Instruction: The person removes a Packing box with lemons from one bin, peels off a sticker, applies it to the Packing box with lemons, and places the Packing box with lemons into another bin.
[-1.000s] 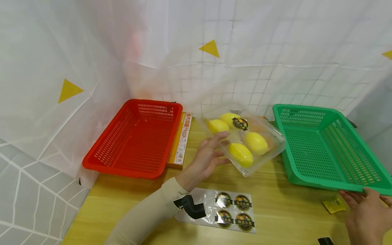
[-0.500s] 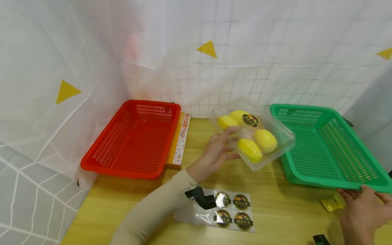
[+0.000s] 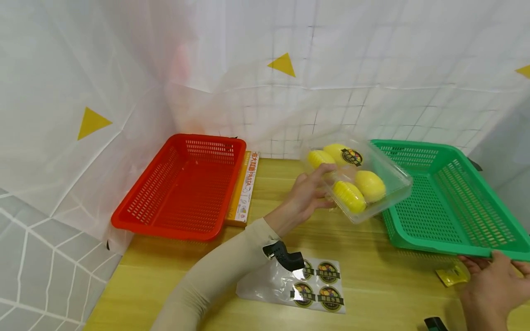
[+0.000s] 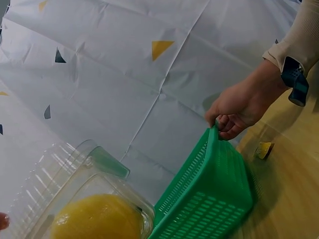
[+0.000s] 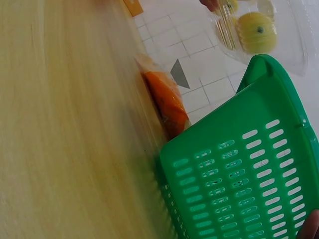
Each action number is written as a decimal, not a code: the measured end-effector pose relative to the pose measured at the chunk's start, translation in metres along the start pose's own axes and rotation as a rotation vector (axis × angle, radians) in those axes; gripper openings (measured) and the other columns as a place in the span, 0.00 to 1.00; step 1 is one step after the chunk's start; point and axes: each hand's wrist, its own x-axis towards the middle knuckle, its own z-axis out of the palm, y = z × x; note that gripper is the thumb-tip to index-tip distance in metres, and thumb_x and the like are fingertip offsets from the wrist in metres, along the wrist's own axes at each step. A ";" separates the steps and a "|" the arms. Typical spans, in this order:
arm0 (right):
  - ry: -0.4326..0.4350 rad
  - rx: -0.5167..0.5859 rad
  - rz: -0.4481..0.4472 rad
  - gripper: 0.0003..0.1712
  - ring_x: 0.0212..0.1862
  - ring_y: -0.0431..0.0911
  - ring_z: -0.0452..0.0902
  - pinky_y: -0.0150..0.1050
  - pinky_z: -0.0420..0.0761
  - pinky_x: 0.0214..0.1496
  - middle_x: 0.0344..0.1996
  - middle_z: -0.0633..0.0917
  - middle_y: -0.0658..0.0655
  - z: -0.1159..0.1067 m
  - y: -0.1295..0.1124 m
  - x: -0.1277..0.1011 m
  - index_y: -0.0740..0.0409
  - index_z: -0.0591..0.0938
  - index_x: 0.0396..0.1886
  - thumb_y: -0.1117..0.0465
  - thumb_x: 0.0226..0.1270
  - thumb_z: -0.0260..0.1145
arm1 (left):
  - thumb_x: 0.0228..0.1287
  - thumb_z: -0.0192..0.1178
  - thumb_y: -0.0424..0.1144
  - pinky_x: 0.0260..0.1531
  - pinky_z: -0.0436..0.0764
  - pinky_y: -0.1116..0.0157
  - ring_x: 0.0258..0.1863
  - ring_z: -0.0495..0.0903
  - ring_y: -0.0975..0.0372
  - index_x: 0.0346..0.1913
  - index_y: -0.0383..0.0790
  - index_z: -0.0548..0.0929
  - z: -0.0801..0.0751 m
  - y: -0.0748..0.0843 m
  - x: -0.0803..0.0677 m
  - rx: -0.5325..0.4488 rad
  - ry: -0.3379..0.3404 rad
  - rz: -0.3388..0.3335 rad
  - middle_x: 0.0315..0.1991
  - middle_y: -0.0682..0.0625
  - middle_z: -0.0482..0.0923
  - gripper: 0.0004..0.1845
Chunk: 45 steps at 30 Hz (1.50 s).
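Note:
My left hand [image 3: 306,195] grips the near-left edge of a clear plastic clamshell box [image 3: 391,181] and holds it tilted above the table. Several yellow lemons [image 3: 370,186] sit inside, and a round dark label [image 3: 351,157] is on the lid. The box's right corner overlaps the left rim of the green basket [image 3: 422,248] in the head view. At that basket's near rim, my right hand [image 3: 497,287] pinches the edge with thumb on top and fingers beneath. In the left wrist view the same right hand [image 4: 244,107] shows at the rim, with one lemon [image 4: 97,219] close by.
A red basket [image 3: 165,227] stands at the left, beside a pasta box [image 3: 244,193]. A sheet of round stickers [image 3: 316,287] lies in front on the wooden table. A small yellow packet [image 3: 452,276] is near the right hand. An orange bag [image 5: 167,99] lies behind the green basket.
My left hand has carried the clamshell box of lemons to the right, up to the green basket's left side. The right hand has stayed at the basket's rim.

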 end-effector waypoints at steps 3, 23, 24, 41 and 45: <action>-0.010 -0.001 -0.008 0.13 0.22 0.47 0.74 0.35 0.82 0.23 0.37 0.77 0.58 -0.001 0.001 0.000 0.56 0.61 0.49 0.66 0.79 0.58 | 0.62 0.69 0.51 0.43 0.85 0.50 0.48 0.84 0.51 0.56 0.35 0.80 0.004 0.000 0.004 0.019 0.000 -0.006 0.57 0.39 0.76 0.28; -0.048 0.006 -0.036 0.14 0.20 0.48 0.73 0.36 0.81 0.23 0.32 0.77 0.59 -0.003 0.002 -0.002 0.56 0.60 0.51 0.65 0.79 0.58 | 0.63 0.68 0.47 0.48 0.81 0.41 0.49 0.81 0.45 0.55 0.42 0.80 0.039 -0.005 0.027 -0.014 -0.034 -0.045 0.53 0.41 0.76 0.21; -0.048 0.008 -0.036 0.14 0.20 0.48 0.73 0.36 0.81 0.23 0.32 0.77 0.60 -0.003 0.002 -0.002 0.57 0.60 0.51 0.65 0.79 0.58 | 0.63 0.69 0.47 0.47 0.82 0.42 0.47 0.82 0.46 0.55 0.42 0.79 0.041 -0.005 0.028 -0.008 -0.025 -0.045 0.53 0.42 0.75 0.21; -0.034 -0.024 -0.036 0.14 0.19 0.47 0.74 0.35 0.81 0.23 0.29 0.75 0.59 -0.003 0.003 -0.003 0.56 0.61 0.51 0.65 0.79 0.59 | 0.63 0.69 0.47 0.50 0.78 0.34 0.52 0.81 0.45 0.57 0.39 0.77 0.060 -0.008 0.044 0.060 0.045 -0.047 0.60 0.43 0.73 0.24; -0.043 -0.022 -0.045 0.14 0.19 0.47 0.75 0.35 0.81 0.23 0.27 0.77 0.59 -0.004 0.005 -0.003 0.56 0.61 0.52 0.65 0.79 0.59 | 0.61 0.70 0.47 0.50 0.78 0.33 0.57 0.79 0.44 0.64 0.39 0.72 0.065 -0.010 0.047 0.080 0.065 -0.053 0.63 0.42 0.72 0.31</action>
